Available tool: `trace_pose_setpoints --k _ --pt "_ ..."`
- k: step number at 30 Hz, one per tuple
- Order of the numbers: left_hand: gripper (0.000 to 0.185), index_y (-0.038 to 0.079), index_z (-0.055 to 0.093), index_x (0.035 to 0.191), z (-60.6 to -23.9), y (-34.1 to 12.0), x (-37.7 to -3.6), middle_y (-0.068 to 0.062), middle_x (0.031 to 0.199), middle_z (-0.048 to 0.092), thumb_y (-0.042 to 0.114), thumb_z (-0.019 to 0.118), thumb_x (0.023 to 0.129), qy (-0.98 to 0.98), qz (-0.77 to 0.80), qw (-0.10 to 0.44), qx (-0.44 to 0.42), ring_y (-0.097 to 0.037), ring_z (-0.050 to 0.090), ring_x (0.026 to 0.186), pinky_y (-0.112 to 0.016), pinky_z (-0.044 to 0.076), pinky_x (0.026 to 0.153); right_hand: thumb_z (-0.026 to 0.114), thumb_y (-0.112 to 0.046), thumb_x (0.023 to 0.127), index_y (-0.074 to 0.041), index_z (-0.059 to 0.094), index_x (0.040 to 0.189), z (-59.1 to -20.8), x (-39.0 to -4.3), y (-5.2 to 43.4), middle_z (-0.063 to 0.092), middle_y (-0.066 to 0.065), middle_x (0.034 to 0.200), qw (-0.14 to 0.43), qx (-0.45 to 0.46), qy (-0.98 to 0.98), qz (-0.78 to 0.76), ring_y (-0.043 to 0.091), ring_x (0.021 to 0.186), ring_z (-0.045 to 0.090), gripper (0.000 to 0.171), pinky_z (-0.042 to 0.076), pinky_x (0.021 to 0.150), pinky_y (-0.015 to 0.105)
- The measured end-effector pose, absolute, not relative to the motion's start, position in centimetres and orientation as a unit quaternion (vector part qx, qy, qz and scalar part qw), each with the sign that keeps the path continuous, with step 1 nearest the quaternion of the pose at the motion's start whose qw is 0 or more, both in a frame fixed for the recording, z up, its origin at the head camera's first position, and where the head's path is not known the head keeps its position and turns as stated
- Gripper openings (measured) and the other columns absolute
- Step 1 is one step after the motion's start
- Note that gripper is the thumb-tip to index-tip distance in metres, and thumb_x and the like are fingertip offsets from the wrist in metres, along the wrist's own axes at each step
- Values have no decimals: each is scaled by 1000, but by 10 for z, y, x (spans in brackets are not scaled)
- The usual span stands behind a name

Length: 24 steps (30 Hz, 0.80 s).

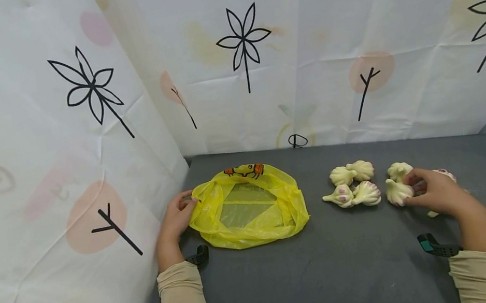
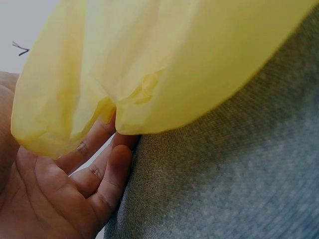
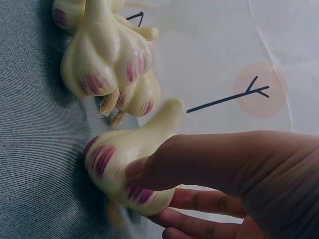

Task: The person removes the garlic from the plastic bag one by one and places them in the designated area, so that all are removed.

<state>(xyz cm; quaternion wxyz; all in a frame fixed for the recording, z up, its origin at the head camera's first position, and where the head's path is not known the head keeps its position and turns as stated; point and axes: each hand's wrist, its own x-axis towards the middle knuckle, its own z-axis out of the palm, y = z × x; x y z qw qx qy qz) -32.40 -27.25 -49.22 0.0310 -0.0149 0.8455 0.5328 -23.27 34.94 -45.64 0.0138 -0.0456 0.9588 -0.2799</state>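
Observation:
A yellow plastic bag (image 1: 210, 232) lies with its mouth spread wide on the dark table. At its left edge, my left hand (image 1: 176, 224) holds the rim between thumb and fingers; in the left wrist view the plastic (image 2: 199, 64) partly covers the fingers. Over on the right, my right hand (image 1: 439, 191) pinches a garlic bulb (image 1: 398, 193). The right wrist view shows the thumb pressed on this purple-streaked bulb (image 3: 112, 159), with fingers on its other side. Another garlic bulb (image 1: 399, 170) sits just behind it.
Several garlic bulbs (image 1: 355, 183) are grouped between the bag and my right hand. More garlic (image 1: 445, 174) is partly hidden behind that hand. White patterned cloth (image 1: 310, 94) hangs along the table's (image 1: 327, 275) back and left side.

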Motion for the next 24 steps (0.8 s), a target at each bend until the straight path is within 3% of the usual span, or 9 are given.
trace_pose_setpoints --k 9,24 --pt "50 10 42 148 -483 -268 -319 -22 136 57 29 53 102 838 544 45 -22 -35 53 125 -43 41 102 80 -23 79 5 57 116 -454 -230 348 57 33 117 18 -47 961 -271 56 109 55 51 52 78 54" --pt "49 18 44 146 -492 -270 -323 -15 132 60 36 54 101 843 536 32 -21 -30 54 122 -42 42 101 79 -25 82 5 58 118 -445 -227 344 59 32 119 19 -61 966 -251 55 111 54 51 50 80 57"
